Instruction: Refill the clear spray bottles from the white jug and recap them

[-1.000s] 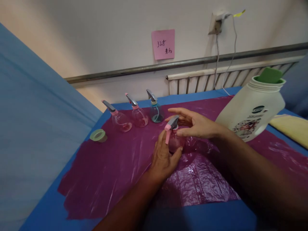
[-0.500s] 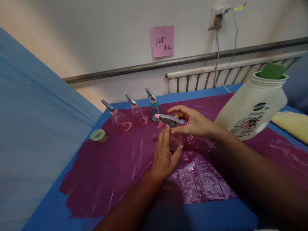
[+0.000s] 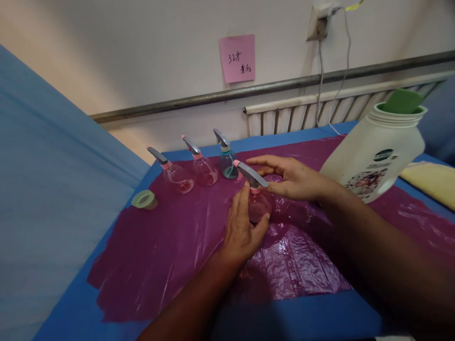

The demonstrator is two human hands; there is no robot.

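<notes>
A clear pink spray bottle (image 3: pixel 259 208) with a grey trigger head (image 3: pixel 251 175) and pink collar stands upright on the wet sheet. My left hand (image 3: pixel 241 225) is closed around the body of that bottle from the left, thumb in front. Beside the head, my right hand (image 3: pixel 289 177) has its fingers stretched out and apart, its thumb at the rear end of the grey head. Behind stand two more pink spray bottles (image 3: pixel 178 180) (image 3: pixel 205 171) and a blue one (image 3: pixel 228 164), each with a grey head. Some liquid shows low in them.
A purple plastic sheet (image 3: pixel 170 246) covers much of the blue table (image 3: pixel 316 315). At left sits a small pale green funnel-like cup (image 3: pixel 144 200). A large white jug (image 3: pixel 373 151) holding a green scoop (image 3: pixel 403 102) stands at right, near a yellow cloth (image 3: pixel 432 184). Cables hang from a wall socket (image 3: pixel 317 23).
The grey head has turned on the bottle, its pink nozzle swinging toward the back. My right hand's fingers have shifted slightly around it. My left hand stays on the bottle.
</notes>
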